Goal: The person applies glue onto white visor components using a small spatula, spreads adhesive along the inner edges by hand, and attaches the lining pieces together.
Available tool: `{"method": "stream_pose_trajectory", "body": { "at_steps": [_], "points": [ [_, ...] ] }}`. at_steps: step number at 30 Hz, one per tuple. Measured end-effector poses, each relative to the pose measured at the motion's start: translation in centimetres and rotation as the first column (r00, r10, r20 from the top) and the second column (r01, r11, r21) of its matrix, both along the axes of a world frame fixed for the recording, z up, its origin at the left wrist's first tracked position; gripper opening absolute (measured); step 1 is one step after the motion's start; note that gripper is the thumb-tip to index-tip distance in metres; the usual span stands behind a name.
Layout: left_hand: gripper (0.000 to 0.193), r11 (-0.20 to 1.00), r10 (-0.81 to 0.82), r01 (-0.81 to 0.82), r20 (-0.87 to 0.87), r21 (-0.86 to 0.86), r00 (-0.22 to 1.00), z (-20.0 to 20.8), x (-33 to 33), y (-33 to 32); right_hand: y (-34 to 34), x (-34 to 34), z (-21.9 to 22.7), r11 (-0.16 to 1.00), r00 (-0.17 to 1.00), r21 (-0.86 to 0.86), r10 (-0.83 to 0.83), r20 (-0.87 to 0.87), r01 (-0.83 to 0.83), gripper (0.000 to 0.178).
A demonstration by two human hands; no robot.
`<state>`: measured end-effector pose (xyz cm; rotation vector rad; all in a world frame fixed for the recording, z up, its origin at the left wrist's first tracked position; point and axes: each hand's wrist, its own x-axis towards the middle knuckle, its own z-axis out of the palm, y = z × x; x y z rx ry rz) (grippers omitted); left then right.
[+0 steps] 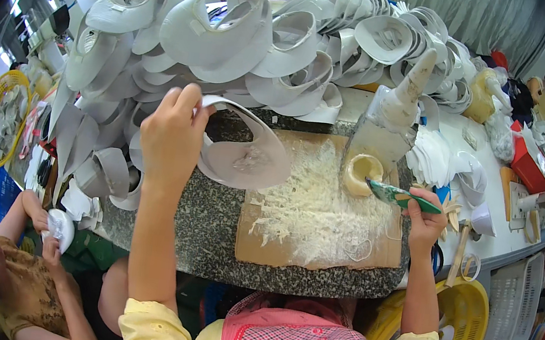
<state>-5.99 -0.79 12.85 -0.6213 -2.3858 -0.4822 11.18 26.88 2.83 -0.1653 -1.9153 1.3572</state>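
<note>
My left hand (171,130) is raised over the bench, its fingers pinched on the edge of a white shoe upper (250,160). The upper hangs open, with some smears on its lower face. My right hand (426,221) is closed round a green-handled brush (413,201). The brush's pale-streaked front end reaches the round mouth of a cream-crusted glue pot (355,183); its tip is hard to make out there. Beneath lies a sheet of cardboard (255,250) caked with dried whitish glue.
Piled white shoe uppers (217,39) cover the far and left bench. Behind the pot stands a glue-stained grey bottle (389,117) with a conical top. A yellow basket (476,321) sits at lower right. At left, another person (41,277) handles a white piece.
</note>
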Motion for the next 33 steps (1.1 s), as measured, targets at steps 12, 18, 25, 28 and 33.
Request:
{"method": "stream_pose_trajectory", "body": {
  "at_steps": [12, 18, 25, 28, 33],
  "points": [
    [0.052, 0.87, -0.492, 0.318, 0.671, 0.376, 0.555, -8.1, -0.1, 2.8, -0.2, 0.7, -0.4, 0.999, 1.0, -0.041, -0.017, -0.014, 0.016, 0.013],
    [0.075, 0.906, -0.409, 0.408, 0.484, 0.113, 0.774, -8.7, 1.7, 3.7, -0.8, 0.2, 0.0, 0.999, 1.0, -0.04, -0.004, -0.014, 0.003, 0.013],
    [0.033, 0.897, -0.441, 0.426, 0.288, 0.116, 0.85, -10.0, 2.1, 3.1, -0.2, 0.6, -0.9, 0.997, 0.995, 0.052, -0.053, -0.083, 0.058, 0.013],
    [0.023, 0.952, -0.304, 0.302, 0.308, 0.055, 0.901, -10.8, 2.2, 3.7, 0.0, -0.1, 0.1, 0.867, 0.995, 0.497, 0.029, -0.1, 0.025, 0.013],
    [0.018, 0.963, -0.227, 0.171, 0.287, 0.206, 0.931, -14.1, 0.9, 1.4, 1.1, 1.0, -0.8, 0.933, 0.999, 0.357, 0.051, 0.008, -0.05, 0.013]
  ]
}}
